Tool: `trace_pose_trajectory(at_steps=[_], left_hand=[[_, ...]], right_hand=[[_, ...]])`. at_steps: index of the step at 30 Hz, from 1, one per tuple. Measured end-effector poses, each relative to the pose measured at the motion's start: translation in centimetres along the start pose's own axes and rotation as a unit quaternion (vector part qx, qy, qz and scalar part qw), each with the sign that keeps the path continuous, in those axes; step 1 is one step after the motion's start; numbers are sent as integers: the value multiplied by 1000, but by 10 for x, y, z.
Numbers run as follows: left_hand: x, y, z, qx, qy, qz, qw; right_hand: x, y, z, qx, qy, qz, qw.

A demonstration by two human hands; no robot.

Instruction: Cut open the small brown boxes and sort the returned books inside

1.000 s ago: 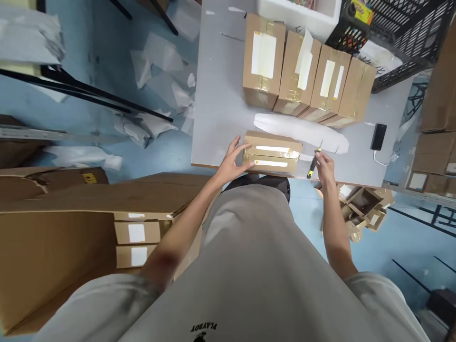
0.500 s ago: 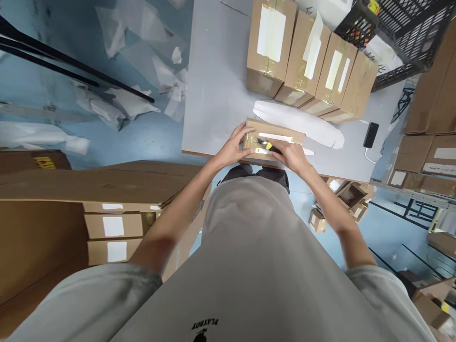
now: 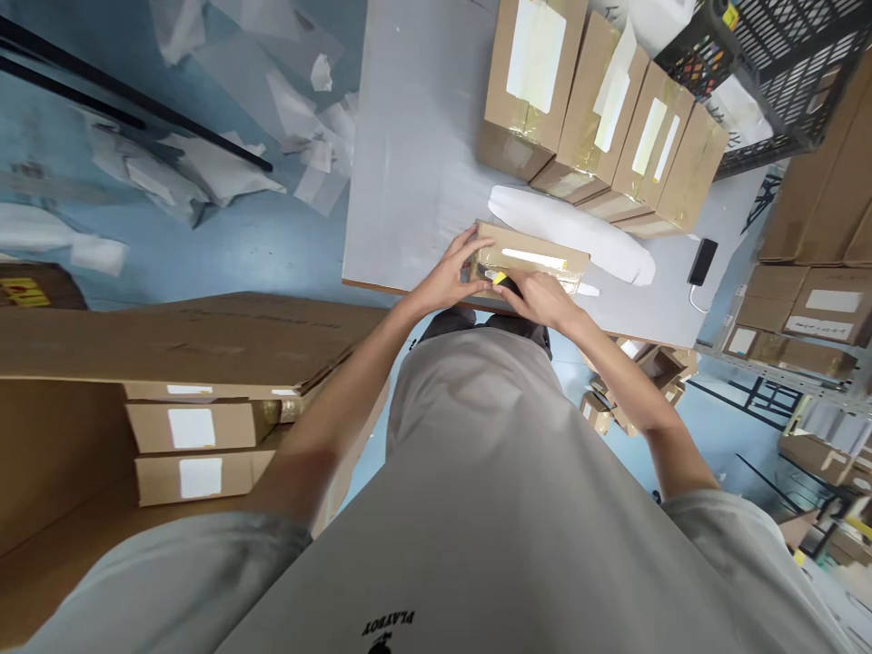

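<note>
A small taped cardboard box (image 3: 504,238) with a white label strip lies near the front edge of the grey table. My left hand (image 3: 446,277) grips its left end, thumb on the near side and fingers over the far side. In my right hand (image 3: 543,295) is a yellow-and-black box cutter (image 3: 502,279), its tip over the tape by the box's left end. My fingers cover much of the cutter, and how deep its blade sits cannot be made out. Just behind the box lies a long white wrapped packet (image 3: 572,233).
Several taped cartons (image 3: 531,68) stand in a row on the grey table (image 3: 415,136). A black crate (image 3: 804,73) is at the back right, and a phone (image 3: 702,262) with a cable lies near the right edge. A large open carton (image 3: 183,336) holding boxes stands at left.
My right hand has drawn the box cutter a little left, closer to my left hand and the box's end. The whole view has shifted slightly.
</note>
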State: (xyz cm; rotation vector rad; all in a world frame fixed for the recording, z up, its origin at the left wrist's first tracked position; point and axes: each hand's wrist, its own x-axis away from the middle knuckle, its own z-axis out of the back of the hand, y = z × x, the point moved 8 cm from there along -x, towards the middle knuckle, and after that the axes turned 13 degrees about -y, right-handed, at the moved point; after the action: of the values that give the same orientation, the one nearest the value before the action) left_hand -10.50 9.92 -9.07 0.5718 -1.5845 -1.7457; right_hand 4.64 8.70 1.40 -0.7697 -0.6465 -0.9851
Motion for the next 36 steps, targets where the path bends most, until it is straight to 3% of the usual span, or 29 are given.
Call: trace_pose_trajectory(at_steps=[11,24,36], left_hand=[[-2,-2,0,11,-1,10,1000],[-4,-11,-2,15,-5,9,1000],[-6,-11,-1,6,-7,12,1000]], right_hand=[[-8,-2,17,-11,-32,-1,999],[-10,-26,35,2,-66,-77,995],[-15,-14,32,-17,-60,-82,995]])
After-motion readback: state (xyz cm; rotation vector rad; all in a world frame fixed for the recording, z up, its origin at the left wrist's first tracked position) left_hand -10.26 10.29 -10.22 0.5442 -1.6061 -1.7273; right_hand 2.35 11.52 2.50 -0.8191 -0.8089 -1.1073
